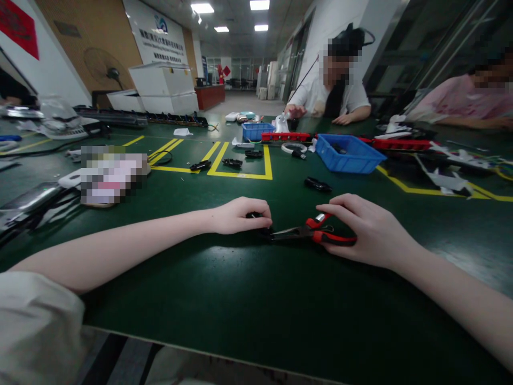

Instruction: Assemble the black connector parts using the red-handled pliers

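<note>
My left hand (244,215) is closed around a small black part (265,232), most of it hidden by the fingers. Long-nose pliers with red and black handles (334,238) are held in my right hand (363,230), the thumb and fingers round the handles. Their jaws point left, and the tip meets the black part just beside my left fingertips. Beyond the pliers a black bundled piece (318,184) lies on the green table (256,299). Dark crumbs are scattered on the surface below my left hand.
Several black pieces (232,162) lie near yellow tape lines. A blue bin (348,155) with dark items stands behind my right hand, a smaller blue bin (256,131) farther back. A phone (108,179) and cables are at left. Two people sit across the table.
</note>
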`<state>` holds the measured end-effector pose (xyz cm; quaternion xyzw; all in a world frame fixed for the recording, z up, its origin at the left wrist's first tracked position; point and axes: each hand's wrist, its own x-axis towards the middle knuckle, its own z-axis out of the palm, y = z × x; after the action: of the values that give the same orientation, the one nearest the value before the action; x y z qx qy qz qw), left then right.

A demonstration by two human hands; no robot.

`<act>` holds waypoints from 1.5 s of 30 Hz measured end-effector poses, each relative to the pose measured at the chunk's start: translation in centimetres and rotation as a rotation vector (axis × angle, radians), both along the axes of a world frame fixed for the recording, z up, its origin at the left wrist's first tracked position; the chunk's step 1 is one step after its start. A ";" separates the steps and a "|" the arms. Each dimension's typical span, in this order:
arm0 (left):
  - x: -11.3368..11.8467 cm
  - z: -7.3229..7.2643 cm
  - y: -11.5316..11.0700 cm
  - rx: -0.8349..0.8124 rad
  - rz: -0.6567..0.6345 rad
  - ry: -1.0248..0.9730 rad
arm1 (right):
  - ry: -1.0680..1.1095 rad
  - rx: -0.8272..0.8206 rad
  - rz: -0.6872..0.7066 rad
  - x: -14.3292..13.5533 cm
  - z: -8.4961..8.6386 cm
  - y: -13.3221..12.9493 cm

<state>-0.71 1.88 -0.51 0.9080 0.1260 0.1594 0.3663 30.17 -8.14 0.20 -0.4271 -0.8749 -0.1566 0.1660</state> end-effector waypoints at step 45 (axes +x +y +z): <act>-0.3 0.3 0.0 -0.026 -0.081 -0.028 | -0.136 0.209 0.021 -0.4 -0.1 0.3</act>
<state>-1.04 1.85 -0.19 0.9051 0.0863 0.1555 0.3862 29.75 -7.87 0.10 -0.3867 -0.8676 -0.2737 0.1513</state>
